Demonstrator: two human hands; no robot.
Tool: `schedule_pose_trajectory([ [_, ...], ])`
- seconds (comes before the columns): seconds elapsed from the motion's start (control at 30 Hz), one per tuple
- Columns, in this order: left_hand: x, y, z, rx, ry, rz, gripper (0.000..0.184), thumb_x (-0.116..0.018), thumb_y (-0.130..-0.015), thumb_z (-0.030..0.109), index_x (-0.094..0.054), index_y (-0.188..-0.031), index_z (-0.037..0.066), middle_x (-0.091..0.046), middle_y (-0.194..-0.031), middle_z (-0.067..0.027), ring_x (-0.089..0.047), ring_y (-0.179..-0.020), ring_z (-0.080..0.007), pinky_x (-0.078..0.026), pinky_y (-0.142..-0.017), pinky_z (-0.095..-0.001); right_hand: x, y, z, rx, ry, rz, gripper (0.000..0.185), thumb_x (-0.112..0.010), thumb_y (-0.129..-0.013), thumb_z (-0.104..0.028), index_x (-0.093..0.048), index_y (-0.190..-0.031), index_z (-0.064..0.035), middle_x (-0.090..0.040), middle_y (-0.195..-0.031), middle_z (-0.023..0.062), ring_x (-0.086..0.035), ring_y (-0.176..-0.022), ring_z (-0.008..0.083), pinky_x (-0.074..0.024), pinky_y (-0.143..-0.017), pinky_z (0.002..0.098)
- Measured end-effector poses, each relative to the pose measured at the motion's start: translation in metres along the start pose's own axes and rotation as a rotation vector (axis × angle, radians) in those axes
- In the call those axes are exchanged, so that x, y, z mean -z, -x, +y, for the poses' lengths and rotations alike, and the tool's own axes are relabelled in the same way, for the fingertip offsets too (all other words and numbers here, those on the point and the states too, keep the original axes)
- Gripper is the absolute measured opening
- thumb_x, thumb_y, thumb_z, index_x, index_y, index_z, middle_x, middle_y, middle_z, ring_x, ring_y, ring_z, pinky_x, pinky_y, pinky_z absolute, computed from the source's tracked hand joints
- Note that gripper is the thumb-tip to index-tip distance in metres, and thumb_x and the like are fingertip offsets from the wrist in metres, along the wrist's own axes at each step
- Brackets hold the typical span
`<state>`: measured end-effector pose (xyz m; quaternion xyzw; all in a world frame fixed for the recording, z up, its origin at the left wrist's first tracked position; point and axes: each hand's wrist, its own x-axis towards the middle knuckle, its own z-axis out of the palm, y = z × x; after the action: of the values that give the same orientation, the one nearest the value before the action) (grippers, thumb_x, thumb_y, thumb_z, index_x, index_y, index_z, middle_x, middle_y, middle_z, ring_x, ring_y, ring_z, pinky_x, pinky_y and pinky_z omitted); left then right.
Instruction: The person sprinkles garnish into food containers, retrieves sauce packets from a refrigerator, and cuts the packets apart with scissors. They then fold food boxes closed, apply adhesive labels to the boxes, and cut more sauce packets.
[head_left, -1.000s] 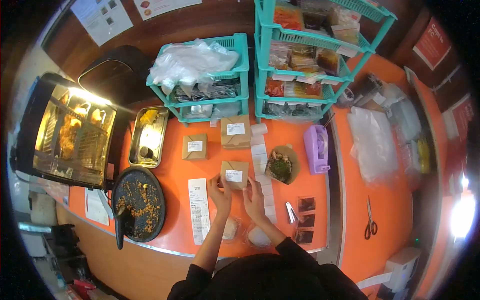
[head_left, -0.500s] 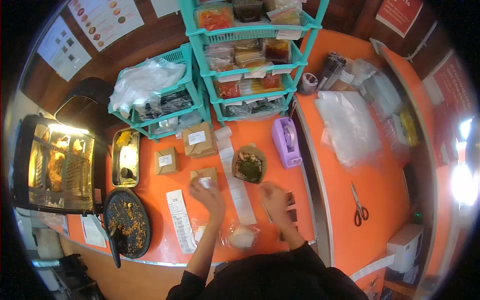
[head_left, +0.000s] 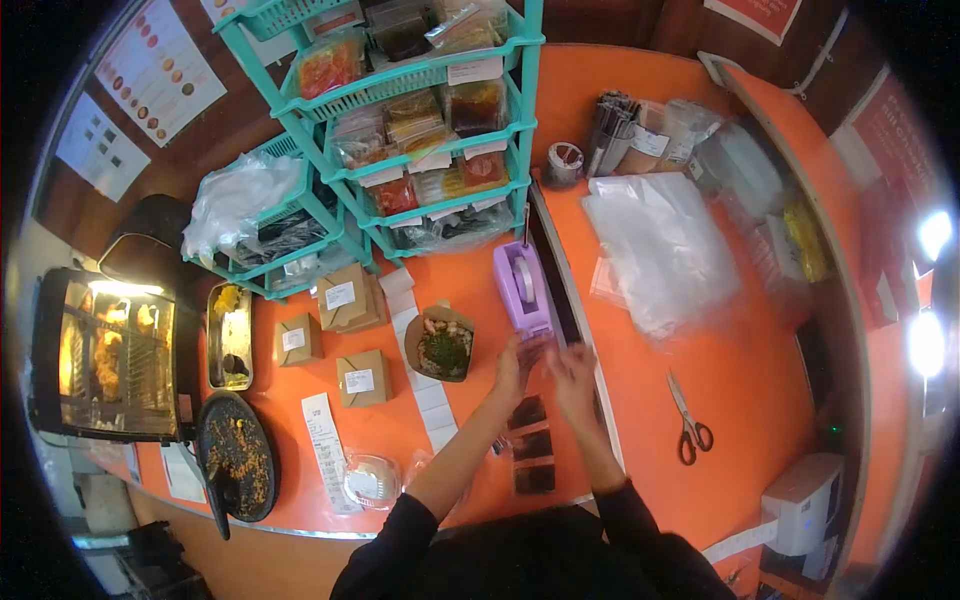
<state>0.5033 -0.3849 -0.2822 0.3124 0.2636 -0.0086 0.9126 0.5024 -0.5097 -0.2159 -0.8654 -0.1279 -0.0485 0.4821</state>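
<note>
My left hand is at the front end of the purple tape dispenser, its fingers closed around something small and dark that I cannot make out. Just to its right, my right hand is raised and smeared by motion, so its fingers are unclear. Below both hands, a strip of dark sachets lies on the orange counter. Left of my left hand stands an open brown paper box of food topped with chopped green bits. A strip of white labels runs beside and under it.
Closed, labelled brown boxes stand to the left, near a receipt and a clear lidded tub. Teal shelves hold packets at the back. Scissors and plastic bags lie on the right counter.
My left hand has left a closed brown box and moved right towards the tape dispenser. My right hand has risen away from the dark sachets. The whole view has shifted.
</note>
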Motion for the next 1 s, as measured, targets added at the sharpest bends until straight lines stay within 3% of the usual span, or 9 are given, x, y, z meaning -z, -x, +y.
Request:
schedule_pose_trajectory([
  [0.13, -0.023, 0.014, 0.006, -0.084, -0.174, 0.043, 0.041, -0.059, -0.093, 0.029, -0.064, -0.117, -0.003, -0.068, -0.112, -0.0137, -0.061, -0.107, -0.0202, -0.044, -0.099, -0.0346, 0.033, 0.080, 0.013, -0.293, -0.267, -0.087, 0.028, -0.056, -0.098, -0.023, -0.063, -0.086, 0.0013, -0.054, -0.090, 0.0145, -0.060, -0.079, 0.0283, -0.0475, -0.075, 0.0390],
  [0.2, -0.006, 0.001, -0.014, -0.396, -0.406, 0.091, 0.025, -0.067, -0.085, 0.018, -0.073, -0.100, -0.001, -0.073, -0.095, -0.0124, -0.068, -0.085, -0.0160, -0.053, -0.077, -0.0295, 0.047, 0.070, -0.006, -0.308, -0.168, -0.164, 0.026, -0.055, -0.097, -0.020, -0.062, -0.087, 0.0029, -0.057, -0.089, 0.0176, -0.062, -0.079, 0.0306, -0.0482, -0.074, 0.0393],
  [0.33, -0.008, -0.013, -0.024, -0.549, -0.647, 0.326, 0.016, -0.071, -0.077, 0.015, -0.075, -0.078, -0.001, -0.072, -0.070, -0.0108, -0.066, -0.064, -0.0138, -0.052, -0.061, -0.0297, 0.043, 0.064, 0.002, -0.299, 0.082, -0.180, 0.017, -0.053, -0.092, -0.009, -0.062, -0.091, 0.0048, -0.062, -0.084, 0.0258, -0.065, -0.078, 0.0374, -0.0491, -0.072, 0.0420],
  [0.5, -0.027, 0.000, -0.008, -0.729, -0.953, 0.420, 0.020, -0.072, -0.069, 0.018, -0.072, -0.071, -0.001, -0.063, -0.057, -0.0188, -0.065, -0.052, -0.0258, -0.050, -0.055, -0.0358, 0.050, 0.058, -0.012, -0.207, 0.211, -0.155, 0.015, -0.054, -0.086, -0.006, -0.064, -0.091, 0.0035, -0.062, -0.083, 0.0261, -0.064, -0.077, 0.0400, -0.0493, -0.068, 0.0442],
  [0.67, 0.014, -0.003, -0.043, -0.506, -1.254, 0.442, 0.016, -0.070, -0.070, 0.016, -0.069, -0.068, 0.000, -0.063, -0.063, -0.0200, -0.063, -0.058, -0.0369, -0.052, -0.058, -0.0398, 0.046, 0.054, -0.001, -0.153, 0.200, -0.219, 0.012, -0.057, -0.080, -0.005, -0.065, -0.081, 0.0037, -0.061, -0.072, 0.0233, -0.062, -0.071, 0.0410, -0.0478, -0.063, 0.0455],
  [0.7, 0.025, -0.010, -0.052, -0.443, -1.291, 0.352, 0.013, -0.068, -0.070, 0.013, -0.068, -0.071, 0.000, -0.064, -0.068, -0.0207, -0.064, -0.063, -0.0382, -0.052, -0.061, -0.0398, 0.042, 0.057, 0.018, -0.133, 0.453, -0.256, 0.010, -0.059, -0.078, -0.005, -0.065, -0.077, 0.0032, -0.062, -0.070, 0.0213, -0.065, -0.068, 0.0321, -0.0499, -0.063, 0.0411],
  [0.83, -0.009, 0.037, -0.009, -0.728, -1.071, 0.238, 0.014, -0.071, -0.074, 0.011, -0.074, -0.084, 0.002, -0.072, -0.082, -0.0141, -0.070, -0.074, -0.0229, -0.054, -0.067, -0.0330, 0.066, 0.061, -0.050, -0.241, 0.227, -0.200, 0.011, -0.062, -0.078, -0.006, -0.064, -0.079, 0.0044, -0.064, -0.068, 0.0174, -0.065, -0.065, 0.0226, -0.0511, -0.061, 0.0363],
  [0.9, -0.012, 0.070, 0.038, -0.847, -0.633, 0.175, 0.011, -0.067, -0.083, 0.006, -0.073, -0.092, 0.003, -0.072, -0.095, -0.0100, -0.068, -0.081, -0.0168, -0.053, -0.072, -0.0301, 0.068, 0.058, -0.071, -0.317, 0.072, -0.083, 0.019, -0.072, -0.083, -0.014, -0.067, -0.083, 0.0046, -0.061, -0.065, 0.0103, -0.058, -0.062, 0.0122, -0.0475, -0.058, 0.0301],
  [1.0, 0.027, 0.130, 0.122, -0.825, -0.356, 0.318, 0.010, -0.067, -0.084, 0.001, -0.072, -0.092, 0.006, -0.071, -0.094, -0.0061, -0.065, -0.087, -0.0155, -0.051, -0.078, -0.0300, 0.027, 0.036, -0.105, -0.361, -0.243, -0.327, 0.020, -0.073, -0.085, -0.014, -0.067, -0.086, 0.0044, -0.062, -0.066, 0.0057, -0.058, -0.062, 0.0093, -0.0459, -0.056, 0.0263],
])
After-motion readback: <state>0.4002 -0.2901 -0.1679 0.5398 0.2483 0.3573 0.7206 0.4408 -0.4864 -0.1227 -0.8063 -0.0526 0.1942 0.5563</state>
